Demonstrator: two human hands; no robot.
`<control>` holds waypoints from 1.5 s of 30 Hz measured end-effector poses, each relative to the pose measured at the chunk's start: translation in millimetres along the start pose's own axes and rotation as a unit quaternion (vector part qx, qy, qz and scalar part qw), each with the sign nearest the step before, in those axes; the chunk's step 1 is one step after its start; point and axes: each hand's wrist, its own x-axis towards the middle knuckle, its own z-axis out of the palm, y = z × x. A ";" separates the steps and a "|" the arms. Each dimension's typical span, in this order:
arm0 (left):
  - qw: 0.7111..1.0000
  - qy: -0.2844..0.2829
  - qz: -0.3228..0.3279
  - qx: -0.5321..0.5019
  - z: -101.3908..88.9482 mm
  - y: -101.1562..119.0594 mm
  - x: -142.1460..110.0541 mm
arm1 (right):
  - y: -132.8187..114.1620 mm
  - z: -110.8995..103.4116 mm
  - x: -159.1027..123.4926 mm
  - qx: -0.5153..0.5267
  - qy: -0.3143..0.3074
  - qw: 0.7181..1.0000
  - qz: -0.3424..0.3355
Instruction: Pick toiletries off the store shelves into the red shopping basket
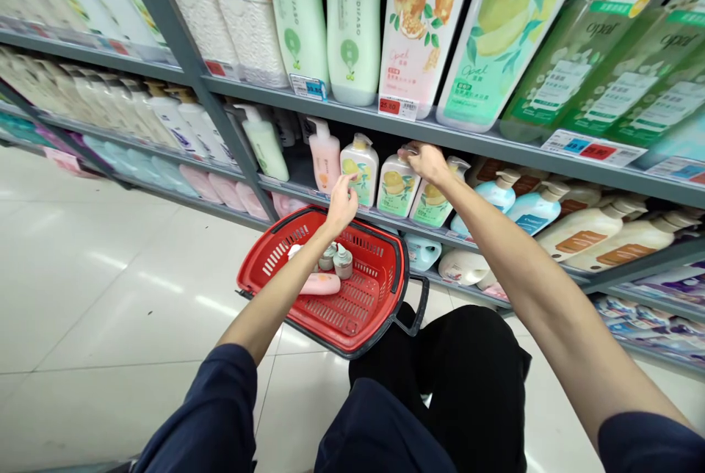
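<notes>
On the middle shelf stand several white-and-green pump bottles with yellow fruit labels. My right hand (429, 163) has its fingers closed around the pump top of the middle fruit-label bottle (397, 185), which stands upright. Another such bottle (434, 201) is partly behind my right wrist. My left hand (342, 203) is loosely curled in front of the leftmost fruit-label bottle (362, 170), with nothing visible in its fingers; whether it touches the bottle I cannot tell. Left of that stands a pink pump bottle (324, 156).
Below my left forearm, a red basket (380, 311) with a black handle (419, 308) holds a pink bottle (320, 283) and several pump bottles (342, 261). The upper shelf edge (352, 107) runs just above my right hand. Blue pump bottles (532, 208) stand to the right.
</notes>
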 end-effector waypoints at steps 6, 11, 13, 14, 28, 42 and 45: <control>0.997 0.029 -0.072 0.029 0.9 -20.8 -8.8 | -9.0 -7.0 1.6 -0.037 -0.027 0.999 0.007; 0.980 0.055 -0.175 0.071 -5.7 -57.1 -33.7 | -16.2 2.9 -73.4 -0.080 0.039 0.992 -0.087; 0.978 0.046 -0.191 0.073 -10.1 -72.6 -45.6 | -14.8 16.0 -119.3 -0.078 0.088 0.985 -0.129; 0.977 0.038 -0.194 0.075 -11.8 -79.0 -50.0 | -13.1 24.2 -138.9 -0.074 0.098 0.984 -0.127; 0.985 -0.060 -0.100 0.128 9.6 -99.7 -22.5 | -17.5 173.7 -80.1 -0.165 -0.076 0.983 0.002; 0.984 -0.047 -0.132 0.106 9.7 -114.5 -0.6 | -6.7 192.7 -65.4 -0.167 -0.068 0.984 -0.006; 0.984 -0.045 -0.126 0.117 8.9 -114.7 -1.0 | -6.9 191.8 -66.4 -0.168 -0.069 0.983 0.000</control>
